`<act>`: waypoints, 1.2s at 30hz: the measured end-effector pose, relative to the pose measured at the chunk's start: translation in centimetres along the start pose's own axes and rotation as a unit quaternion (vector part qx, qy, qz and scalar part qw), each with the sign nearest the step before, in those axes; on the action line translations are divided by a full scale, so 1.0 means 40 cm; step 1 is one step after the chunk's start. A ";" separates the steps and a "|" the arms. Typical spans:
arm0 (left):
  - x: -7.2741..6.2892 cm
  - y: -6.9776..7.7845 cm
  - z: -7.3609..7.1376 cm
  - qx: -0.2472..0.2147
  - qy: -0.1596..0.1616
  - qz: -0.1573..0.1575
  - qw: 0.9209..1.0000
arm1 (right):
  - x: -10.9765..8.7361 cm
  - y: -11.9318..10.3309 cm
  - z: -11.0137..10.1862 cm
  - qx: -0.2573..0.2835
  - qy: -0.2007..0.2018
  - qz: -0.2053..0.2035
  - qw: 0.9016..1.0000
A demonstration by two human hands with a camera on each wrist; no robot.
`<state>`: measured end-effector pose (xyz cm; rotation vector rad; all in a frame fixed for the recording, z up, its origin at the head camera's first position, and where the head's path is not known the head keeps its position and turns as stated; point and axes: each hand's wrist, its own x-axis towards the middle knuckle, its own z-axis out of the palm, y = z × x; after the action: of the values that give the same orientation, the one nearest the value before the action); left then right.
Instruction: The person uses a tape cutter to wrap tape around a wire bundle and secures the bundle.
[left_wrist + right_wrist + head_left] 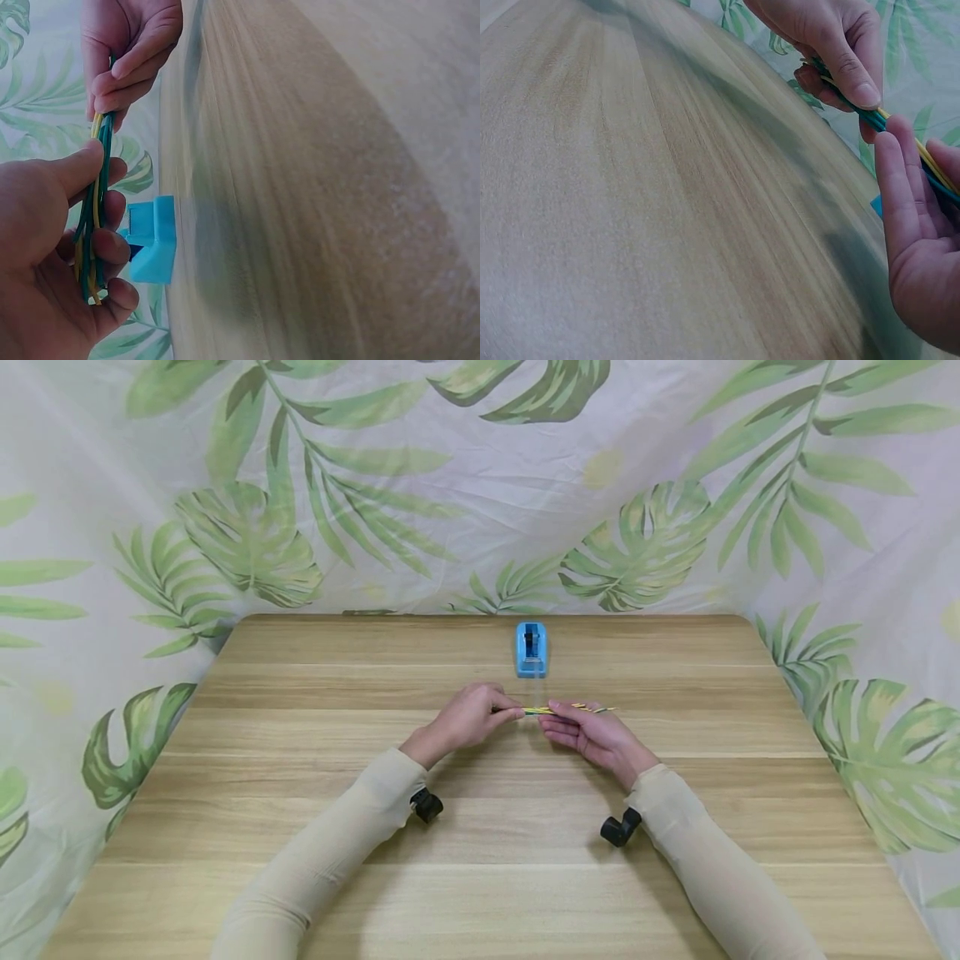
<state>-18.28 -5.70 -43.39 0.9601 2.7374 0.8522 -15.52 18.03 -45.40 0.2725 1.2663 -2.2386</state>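
A thin bundle of green and yellow wires (537, 711) is held level above the table between both hands. My left hand (474, 714) pinches its left end between thumb and fingers; in the left wrist view the loose wire ends (88, 277) lie within the curled fingers. The right hand (594, 737) holds the other part, thumb over the wires and fingers beneath. A clear strip of tape (537, 690) runs from the blue tape dispenser (531, 671) toward the bundle; whether it sticks to the wires I cannot tell. In the right wrist view the wires (871, 118) pass between both hands.
The dispenser stands near the back edge of the wood-grain table (480, 893), just beyond the hands. A leaf-patterned cloth (480, 485) hangs behind and at both sides. Small black cameras sit at the left wrist (427, 806) and right wrist (621, 828).
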 end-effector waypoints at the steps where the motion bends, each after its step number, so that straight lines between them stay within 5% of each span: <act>1: 0.000 0.000 0.000 -0.001 0.000 -0.001 1.000 | 0.000 0.000 -0.001 0.001 -0.001 0.000 1.000; 8: 0.001 -0.002 0.003 -0.018 0.007 -0.016 1.000 | 0.004 0.001 -0.005 -0.005 -0.009 -0.005 1.000; 12: 0.001 -0.008 0.005 -0.049 0.011 -0.053 0.997 | 0.004 0.001 -0.007 -0.008 -0.011 -0.009 1.000; 17: -0.002 -0.031 0.009 -0.122 0.019 -0.089 0.988 | 0.005 0.002 -0.007 -0.008 -0.015 -0.017 1.000; 20: -0.003 -0.044 0.015 -0.181 0.017 -0.115 0.976 | 0.007 0.003 -0.007 -0.008 -0.019 -0.025 0.999; 22: -0.003 -0.048 0.017 -0.229 0.013 -0.142 0.963 | 0.006 0.003 -0.007 -0.008 -0.022 -0.030 0.999; 25: -0.003 -0.045 0.015 -0.312 0.005 -0.188 0.931 | 0.003 0.002 -0.007 -0.009 -0.026 -0.034 0.999; 29: 0.000 -0.043 0.011 -0.422 -0.012 -0.231 0.876 | 0.002 0.002 -0.008 -0.008 -0.030 -0.039 0.999; 32: 0.002 -0.043 0.009 -0.473 -0.024 -0.255 0.843 | 0.003 0.002 -0.009 -0.007 -0.031 -0.043 0.999; 36: 0.001 -0.041 0.008 -0.487 -0.027 -0.267 0.831 | 0.004 0.002 -0.011 -0.012 -0.029 -0.048 0.998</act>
<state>-19.10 -6.57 -44.56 0.0015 1.8475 1.7227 -15.67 18.33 -45.76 0.1384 1.2990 -2.2926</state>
